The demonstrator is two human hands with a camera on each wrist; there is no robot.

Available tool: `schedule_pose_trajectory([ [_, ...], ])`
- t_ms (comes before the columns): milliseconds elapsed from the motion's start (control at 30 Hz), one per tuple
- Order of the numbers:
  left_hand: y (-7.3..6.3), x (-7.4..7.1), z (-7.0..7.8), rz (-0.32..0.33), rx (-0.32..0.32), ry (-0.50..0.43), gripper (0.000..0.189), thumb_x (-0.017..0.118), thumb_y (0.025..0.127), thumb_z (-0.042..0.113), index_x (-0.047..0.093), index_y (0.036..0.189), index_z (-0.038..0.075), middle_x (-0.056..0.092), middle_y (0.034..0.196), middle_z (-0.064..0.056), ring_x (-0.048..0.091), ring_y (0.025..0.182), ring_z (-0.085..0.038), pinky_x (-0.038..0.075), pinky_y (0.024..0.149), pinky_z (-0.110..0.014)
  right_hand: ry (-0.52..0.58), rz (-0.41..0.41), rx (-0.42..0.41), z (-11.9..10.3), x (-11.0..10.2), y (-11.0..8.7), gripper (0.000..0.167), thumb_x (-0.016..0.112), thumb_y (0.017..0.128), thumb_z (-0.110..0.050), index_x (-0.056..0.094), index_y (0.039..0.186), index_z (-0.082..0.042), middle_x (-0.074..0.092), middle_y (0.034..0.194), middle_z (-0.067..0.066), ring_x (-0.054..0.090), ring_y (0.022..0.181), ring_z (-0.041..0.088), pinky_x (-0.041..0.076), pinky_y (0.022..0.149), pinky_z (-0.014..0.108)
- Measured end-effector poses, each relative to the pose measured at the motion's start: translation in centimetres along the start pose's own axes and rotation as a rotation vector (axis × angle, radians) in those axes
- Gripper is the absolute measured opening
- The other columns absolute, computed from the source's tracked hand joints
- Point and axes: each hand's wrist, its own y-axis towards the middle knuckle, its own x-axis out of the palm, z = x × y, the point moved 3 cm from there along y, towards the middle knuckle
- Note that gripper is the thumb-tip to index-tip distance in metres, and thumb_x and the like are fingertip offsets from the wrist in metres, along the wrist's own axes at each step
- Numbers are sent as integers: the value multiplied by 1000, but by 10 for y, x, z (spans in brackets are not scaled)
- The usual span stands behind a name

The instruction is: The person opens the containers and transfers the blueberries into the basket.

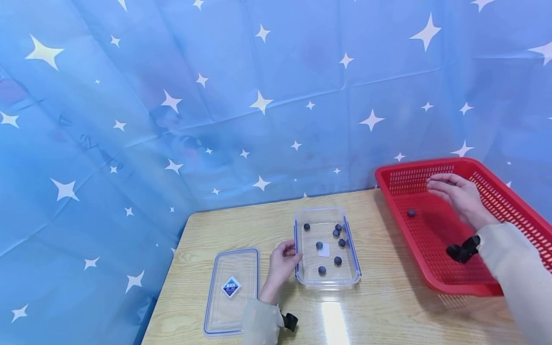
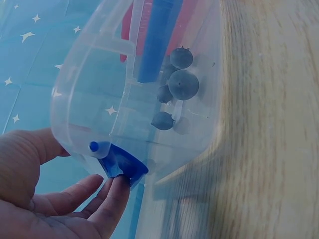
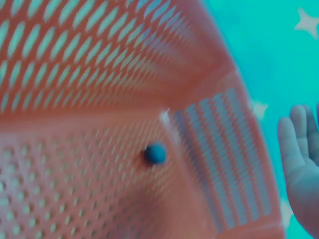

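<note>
My left hand (image 1: 282,263) grips the left side of a clear plastic container (image 1: 308,278), its fingers at the blue latch (image 2: 122,164) in the left wrist view. Several blueberries (image 1: 338,260) lie spread over the container's floor, around a small white square (image 1: 324,249). Over the red plastic basket (image 1: 403,239) hovers my right hand (image 1: 459,196), fingers extended and holding nothing. A single blueberry (image 1: 411,212) sits on the basket floor, left of that hand; the right wrist view shows this blueberry (image 3: 155,153) near a basket corner.
The container's clear lid (image 1: 224,311), with a blue-rimmed edge and a diamond label, lies on the wooden table (image 1: 379,306) left of my left hand. A blue star-patterned cloth (image 1: 276,120) hangs behind the table. The basket's slotted walls rise around the right hand's area.
</note>
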Motion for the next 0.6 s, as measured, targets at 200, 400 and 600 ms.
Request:
schedule_pose_trajectory([
  [200,3,1,-8,2,-17,3,37,68,79,0,58,113,-9,62,102,-18,60,90,-23,52,75,-23,-19,-19,-91,-18,56,-11,20,49,92,7,65,105,2,70,97,9,67,89,16,54,76,25],
  [400,2,1,-7,-7,-20,6,37,68,80,1,57,114,-9,62,102,-20,60,91,-24,53,76,-24,-14,-43,-127,-18,84,-16,21,48,92,10,64,104,5,69,97,11,67,88,18,54,76,26],
  [600,2,1,-7,-7,-28,-2,37,68,80,1,58,114,-8,62,102,-19,59,91,-23,52,76,-24,-19,-74,-141,-17,105,-20,21,48,91,10,65,102,4,69,96,11,67,86,18,54,77,26],
])
